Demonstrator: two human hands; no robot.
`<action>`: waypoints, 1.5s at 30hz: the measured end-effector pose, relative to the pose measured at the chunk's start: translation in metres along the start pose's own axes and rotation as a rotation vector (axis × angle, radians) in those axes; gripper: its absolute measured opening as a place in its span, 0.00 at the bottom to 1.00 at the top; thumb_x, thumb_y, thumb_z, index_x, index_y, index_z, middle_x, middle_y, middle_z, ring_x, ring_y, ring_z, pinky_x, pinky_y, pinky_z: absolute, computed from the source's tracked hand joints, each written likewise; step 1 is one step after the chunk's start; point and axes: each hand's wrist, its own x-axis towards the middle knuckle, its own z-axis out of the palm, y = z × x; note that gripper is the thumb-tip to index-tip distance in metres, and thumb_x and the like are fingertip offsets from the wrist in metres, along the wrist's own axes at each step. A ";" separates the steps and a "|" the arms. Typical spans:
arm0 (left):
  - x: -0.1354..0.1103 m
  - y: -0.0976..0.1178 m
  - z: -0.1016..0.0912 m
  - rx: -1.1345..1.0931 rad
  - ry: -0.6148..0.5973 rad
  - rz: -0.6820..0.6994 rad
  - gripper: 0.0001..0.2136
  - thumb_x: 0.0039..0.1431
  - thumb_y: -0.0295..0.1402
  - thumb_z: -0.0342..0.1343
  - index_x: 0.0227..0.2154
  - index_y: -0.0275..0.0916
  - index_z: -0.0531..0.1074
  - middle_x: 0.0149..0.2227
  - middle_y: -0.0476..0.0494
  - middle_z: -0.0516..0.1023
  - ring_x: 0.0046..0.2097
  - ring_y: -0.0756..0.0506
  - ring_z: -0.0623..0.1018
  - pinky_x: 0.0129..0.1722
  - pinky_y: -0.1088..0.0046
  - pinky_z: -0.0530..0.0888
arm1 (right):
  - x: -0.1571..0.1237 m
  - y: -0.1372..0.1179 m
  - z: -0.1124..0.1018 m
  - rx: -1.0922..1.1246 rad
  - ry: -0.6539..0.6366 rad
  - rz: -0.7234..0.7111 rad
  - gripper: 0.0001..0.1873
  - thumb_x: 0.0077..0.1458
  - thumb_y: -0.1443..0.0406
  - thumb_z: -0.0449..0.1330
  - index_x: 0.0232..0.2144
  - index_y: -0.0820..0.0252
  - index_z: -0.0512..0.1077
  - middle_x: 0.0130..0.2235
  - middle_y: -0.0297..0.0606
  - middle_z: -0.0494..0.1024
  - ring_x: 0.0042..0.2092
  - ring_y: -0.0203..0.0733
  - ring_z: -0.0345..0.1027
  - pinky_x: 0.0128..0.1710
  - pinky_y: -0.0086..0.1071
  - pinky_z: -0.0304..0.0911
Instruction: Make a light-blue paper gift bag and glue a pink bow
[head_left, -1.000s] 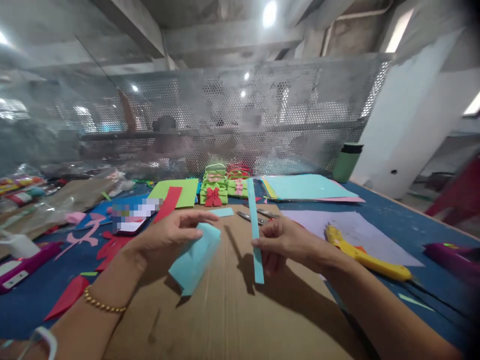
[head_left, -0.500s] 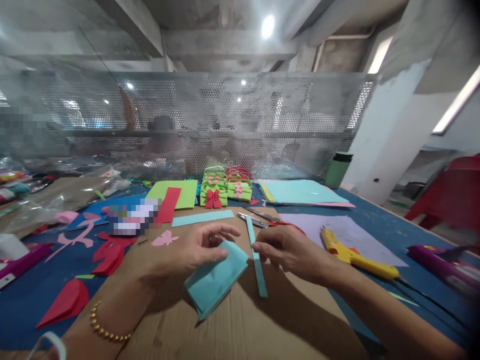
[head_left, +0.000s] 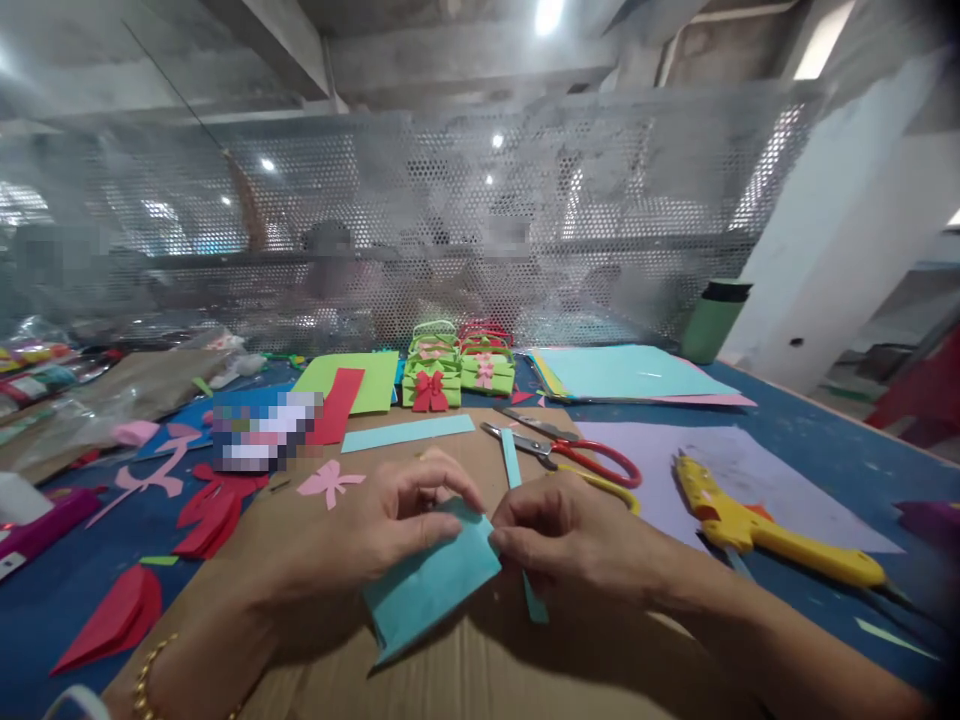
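My left hand (head_left: 375,525) pinches the top edge of a folded light-blue paper piece (head_left: 427,590) just above a brown cardboard sheet (head_left: 465,660). My right hand (head_left: 570,540) is closed too, its fingertips meeting the paper's upper right corner. A narrow light-blue paper strip (head_left: 514,470) runs under the right hand, and I cannot tell whether the fingers grip it. Red-handled scissors (head_left: 570,452) lie just beyond the right hand. A yellow glue gun (head_left: 757,525) rests to the right on a pale lilac sheet (head_left: 750,480).
Another blue strip (head_left: 409,433), a pink paper bow (head_left: 328,482), red cut-outs (head_left: 214,505) and a phone (head_left: 259,435) lie to the left. Small green paper baskets (head_left: 450,370), green card (head_left: 360,380) and stacked coloured sheets (head_left: 622,375) sit further back. A green cup (head_left: 709,320) stands by the perforated screen.
Both hands have come together over the cardboard. The right hand lowered the strip from upright to the board and closed on the folded paper's corner. The camera view shifted slightly.
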 end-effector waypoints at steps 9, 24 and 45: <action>-0.006 0.010 0.003 0.382 -0.030 -0.050 0.07 0.62 0.30 0.54 0.42 0.45 0.74 0.45 0.51 0.76 0.45 0.47 0.74 0.45 0.70 0.70 | -0.001 0.011 0.008 -0.041 0.055 0.005 0.09 0.55 0.64 0.60 0.25 0.62 0.74 0.22 0.31 0.76 0.23 0.32 0.67 0.21 0.22 0.58; -0.005 0.020 0.000 0.539 -0.130 -0.024 0.05 0.64 0.28 0.50 0.38 0.39 0.71 0.45 0.47 0.77 0.42 0.48 0.75 0.44 0.73 0.71 | -0.003 0.006 0.019 -0.207 0.093 -0.040 0.10 0.56 0.65 0.55 0.25 0.62 0.71 0.21 0.28 0.66 0.24 0.29 0.57 0.20 0.23 0.48; -0.006 0.017 -0.001 0.592 -0.175 0.005 0.04 0.64 0.26 0.52 0.35 0.41 0.70 0.41 0.50 0.77 0.41 0.48 0.73 0.42 0.73 0.68 | 0.000 -0.003 0.031 -0.120 0.066 0.109 0.08 0.48 0.65 0.59 0.21 0.60 0.66 0.20 0.27 0.62 0.23 0.30 0.53 0.19 0.25 0.47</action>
